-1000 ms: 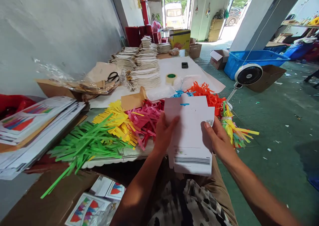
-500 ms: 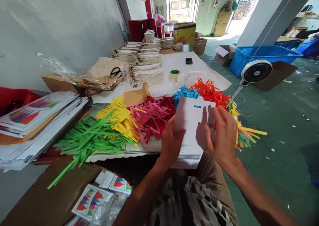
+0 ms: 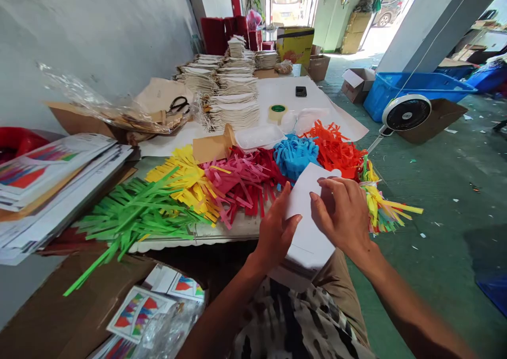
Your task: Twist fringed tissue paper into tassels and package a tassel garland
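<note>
A stack of white cards [image 3: 304,229] leans between my lap and the table edge, a blank face on top. My left hand [image 3: 274,235] grips its left side, fingers along the edge and thumb over the near face. Over the upper right of the top card, my right hand [image 3: 346,214] is open, fingers bent with a gap to the thumb; whether its fingertips touch the card I cannot tell. Behind the stack lie blue paper fringe [image 3: 296,156], red-orange fringe [image 3: 336,150], and pink fringe [image 3: 233,179]. Yellow fringe [image 3: 186,185] and green fringe [image 3: 134,208] spread to the left.
Stacked white bundles [image 3: 233,105], a tape roll [image 3: 277,113], a clear plastic tray [image 3: 259,136] and scissors [image 3: 179,104] lie farther back. A fan [image 3: 407,115] stands at right by a blue bin [image 3: 380,97]. Printed cards [image 3: 140,311] sit in a box below left.
The stack has turned and tilted. My right hand has moved left over the top card, covering where its slot showed. My left hand stays at the stack's left side.
</note>
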A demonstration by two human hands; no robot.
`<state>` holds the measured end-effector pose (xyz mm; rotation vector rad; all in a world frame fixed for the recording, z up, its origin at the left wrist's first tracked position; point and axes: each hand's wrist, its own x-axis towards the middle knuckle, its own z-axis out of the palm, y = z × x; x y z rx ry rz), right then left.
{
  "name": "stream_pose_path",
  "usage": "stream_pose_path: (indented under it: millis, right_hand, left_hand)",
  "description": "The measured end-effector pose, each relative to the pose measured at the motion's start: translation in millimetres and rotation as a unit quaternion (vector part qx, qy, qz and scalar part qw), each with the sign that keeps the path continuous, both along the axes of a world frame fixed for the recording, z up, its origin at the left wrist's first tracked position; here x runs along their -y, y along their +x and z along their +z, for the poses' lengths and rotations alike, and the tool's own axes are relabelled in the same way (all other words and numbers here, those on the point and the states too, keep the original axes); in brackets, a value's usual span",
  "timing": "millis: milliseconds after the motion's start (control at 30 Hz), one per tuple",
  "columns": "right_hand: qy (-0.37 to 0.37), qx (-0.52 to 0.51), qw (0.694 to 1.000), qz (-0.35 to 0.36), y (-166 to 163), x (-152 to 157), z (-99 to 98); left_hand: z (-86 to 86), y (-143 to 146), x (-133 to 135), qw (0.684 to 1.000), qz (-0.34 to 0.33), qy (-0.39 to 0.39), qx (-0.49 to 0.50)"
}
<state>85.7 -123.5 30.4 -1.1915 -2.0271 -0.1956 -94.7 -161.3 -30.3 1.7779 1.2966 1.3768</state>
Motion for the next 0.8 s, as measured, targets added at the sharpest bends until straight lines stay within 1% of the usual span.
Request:
stream_pose_path:
  millis: [100, 233, 300, 433, 467, 533, 667, 800]
  right_hand:
    - [-0.027, -0.026, 0.999, 0.022, -2.6, 0.2, 3.0]
    - [-0.105, -0.108, 0.985, 0.088, -4.0, -1.2, 4.2]
    - [-0.157, -0.141, 0.97, 0.124, -2.4, -3.1, 4.3]
    - [-0.25, -0.205, 0.927, 0.19, 2.6, -8.1, 7.8]
    - [-0.258, -0.213, 0.921, 0.201, 3.0, -9.3, 9.4]
    - [-0.257, -0.211, 0.92, 0.207, 2.1, -11.5, 12.6]
    - [-0.225, -0.172, 0.941, 0.187, -5.4, -17.6, 13.0]
    - [-0.221, -0.139, 0.947, 0.187, -12.6, -26.7, 5.2]
  left_hand:
    - [-2.4, 2.7, 3.9, 0.999, 0.003, -0.009, -0.043]
    - [-3.0, 6.0, 8.3, 0.998, 0.025, -0.023, -0.061]
    - [-0.7, 5.2, 10.6, 0.998, 0.019, -0.024, -0.056]
    - [6.4, 1.5, 15.6, 0.998, -0.014, -0.047, -0.042]
    - [8.0, 1.4, 16.9, 0.998, -0.02, -0.053, -0.037]
    - [9.9, 3.3, 19.4, 0.997, -0.021, -0.065, -0.022]
    - [7.5, 12.3, 22.3, 0.996, 0.006, -0.088, 0.028]
    - [2.9, 12.1, 23.2, 0.991, 0.026, -0.111, 0.064]
